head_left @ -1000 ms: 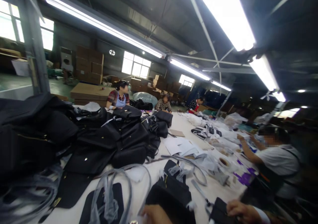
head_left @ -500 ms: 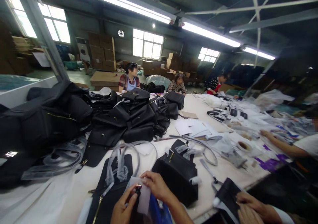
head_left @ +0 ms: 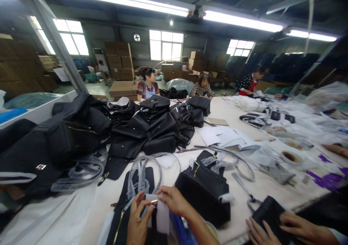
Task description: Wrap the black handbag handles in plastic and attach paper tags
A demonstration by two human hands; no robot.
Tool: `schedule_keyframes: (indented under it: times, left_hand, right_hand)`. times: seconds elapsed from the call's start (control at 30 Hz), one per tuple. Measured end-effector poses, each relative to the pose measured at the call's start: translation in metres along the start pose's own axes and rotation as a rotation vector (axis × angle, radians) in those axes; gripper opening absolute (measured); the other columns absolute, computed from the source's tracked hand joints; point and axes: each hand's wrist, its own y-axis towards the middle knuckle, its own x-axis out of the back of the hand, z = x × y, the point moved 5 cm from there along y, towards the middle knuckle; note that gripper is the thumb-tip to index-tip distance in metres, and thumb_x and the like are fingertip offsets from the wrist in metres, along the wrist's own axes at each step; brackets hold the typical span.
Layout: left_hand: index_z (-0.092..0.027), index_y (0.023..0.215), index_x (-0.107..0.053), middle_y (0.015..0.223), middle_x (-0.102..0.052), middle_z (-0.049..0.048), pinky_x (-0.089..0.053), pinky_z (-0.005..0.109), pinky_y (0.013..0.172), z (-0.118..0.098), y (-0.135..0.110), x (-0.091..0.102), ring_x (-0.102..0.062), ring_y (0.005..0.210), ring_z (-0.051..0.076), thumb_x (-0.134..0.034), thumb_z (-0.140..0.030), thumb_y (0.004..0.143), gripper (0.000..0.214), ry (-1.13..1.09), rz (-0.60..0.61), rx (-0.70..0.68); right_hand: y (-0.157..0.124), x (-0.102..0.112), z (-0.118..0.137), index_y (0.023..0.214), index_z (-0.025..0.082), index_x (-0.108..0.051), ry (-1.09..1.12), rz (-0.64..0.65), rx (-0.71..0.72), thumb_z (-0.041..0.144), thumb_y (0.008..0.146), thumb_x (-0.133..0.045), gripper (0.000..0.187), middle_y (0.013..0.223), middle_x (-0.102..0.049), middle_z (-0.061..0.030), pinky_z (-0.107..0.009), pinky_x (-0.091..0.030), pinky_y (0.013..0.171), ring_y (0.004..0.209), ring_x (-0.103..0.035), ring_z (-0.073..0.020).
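Note:
At the bottom middle, my left hand (head_left: pixel 139 217) pinches a small shiny metal fitting (head_left: pixel 154 202) at the end of a black strap (head_left: pixel 153 221). My right hand (head_left: pixel 174 200) is closed on the top edge of a translucent white wrapping sheet (head_left: pixel 163 217), which hangs beside the strap. Behind my left hand lies a black bag (head_left: pixel 127 198) with a gold zipper and a plastic-wrapped handle. Another black bag (head_left: pixel 203 190) stands just right of my right hand. Something blue (head_left: pixel 175 227) shows under my right forearm.
A pile of black bags (head_left: pixel 152 129) covers the table's left and middle. White sheets (head_left: pixel 223 136), a tape roll (head_left: pixel 291 157) and purple pieces (head_left: pixel 326 179) lie to the right. A co-worker's hands (head_left: pixel 288 227) work on a black item (head_left: pixel 268 212) at lower right. More people sit across the table.
My view has turned, so the scene sits further right in the picture. My left fingers have come up around the metal fitting. The co-worker's nearer hand now lies flatter on the black item.

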Motion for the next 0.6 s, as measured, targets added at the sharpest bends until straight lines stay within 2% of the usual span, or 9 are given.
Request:
schedule_keyframes:
  times: [0.07,0.13,0.27,0.37,0.47,0.53,0.6]
  left_hand:
    - [-0.023,0.084,-0.070,0.138,-0.045,0.0057,-0.024,0.046,0.113,0.000,0.001,-0.001,-0.038,0.131,0.029,-0.060,-0.043,0.081,0.023,-0.038,0.038,-0.006]
    - [-0.023,0.087,-0.070,0.136,-0.050,0.0057,-0.026,0.045,0.112,0.000,0.003,-0.004,-0.042,0.129,0.029,-0.059,-0.043,0.082,0.023,-0.111,0.117,0.022]
    - [-0.022,0.095,-0.069,0.107,-0.070,0.0053,-0.046,0.035,0.095,0.001,0.007,-0.008,-0.062,0.103,0.026,-0.060,-0.046,0.081,0.029,-0.248,0.234,0.129]
    - [-0.021,0.092,-0.070,0.094,-0.073,0.0031,-0.050,0.028,0.082,0.004,0.012,-0.002,-0.066,0.089,0.024,-0.065,-0.048,0.077,0.031,-0.228,0.166,0.179]
    - [-0.020,0.088,-0.070,0.087,-0.074,0.0024,-0.051,0.026,0.072,0.008,0.014,0.005,-0.067,0.082,0.023,-0.067,-0.051,0.073,0.034,-0.207,0.096,0.215]
    - [-0.019,0.093,-0.068,0.089,-0.074,0.0036,-0.051,0.028,0.071,0.010,0.015,0.007,-0.068,0.082,0.024,-0.068,-0.052,0.072,0.038,-0.201,0.073,0.241]
    - [-0.019,0.105,-0.066,0.102,-0.073,0.0066,-0.051,0.032,0.080,0.010,0.016,0.009,-0.067,0.092,0.027,-0.068,-0.051,0.072,0.046,-0.190,0.043,0.246]
  right_hand:
    - [0.004,-0.002,0.001,0.089,0.020,-0.070,0.010,0.023,0.013,0.023,0.081,-0.051,0.021,0.077,-0.065,0.0015,-0.021,-0.037,0.063,0.070,-0.055,-0.0136]
    - [0.009,-0.004,0.002,0.089,0.020,-0.071,0.022,0.044,0.018,0.023,0.080,-0.052,0.021,0.080,-0.067,0.0011,-0.023,-0.040,0.068,0.075,-0.057,-0.0149]
    - [0.017,-0.010,0.002,0.086,0.020,-0.071,0.040,0.092,0.016,0.021,0.078,-0.055,0.018,0.077,-0.067,0.0014,-0.023,-0.041,0.068,0.075,-0.058,-0.0148]
    - [0.013,-0.014,-0.003,0.101,0.020,-0.066,0.142,0.029,-0.039,0.027,0.080,-0.056,0.025,0.075,-0.064,0.0015,-0.022,-0.042,0.063,0.067,-0.056,-0.0130]
    - [-0.003,-0.027,-0.014,0.122,0.021,-0.052,0.461,-0.046,-0.118,0.035,0.080,-0.059,0.045,0.084,-0.065,-0.0003,-0.025,-0.046,0.068,0.069,-0.059,-0.0137]
    - [-0.013,-0.041,-0.019,0.124,0.022,-0.050,0.618,-0.062,-0.125,0.038,0.077,-0.064,0.051,0.095,-0.066,-0.0035,-0.031,-0.048,0.079,0.081,-0.063,-0.0172]
    - [-0.019,-0.050,-0.022,0.118,0.022,-0.055,0.606,-0.114,-0.124,0.040,0.076,-0.065,0.047,0.101,-0.066,-0.0057,-0.035,-0.047,0.086,0.092,-0.063,-0.0216]
